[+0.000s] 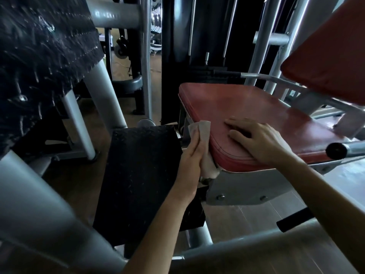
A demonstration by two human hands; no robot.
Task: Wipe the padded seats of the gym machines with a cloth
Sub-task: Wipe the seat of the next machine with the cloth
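A red padded seat lies flat in the middle of the view on a grey metal frame. My left hand grips a pale cloth and presses it against the seat's left side edge, near the front corner. My right hand rests flat on the seat's top near the front edge, fingers spread and pointing left, holding nothing. A red padded backrest rises tilted at the upper right.
A black textured footplate stands just left of the seat, with a larger one at the upper left. Grey steel tubes cross the foreground. A black-capped handle bar juts out right of the seat. The floor is wood.
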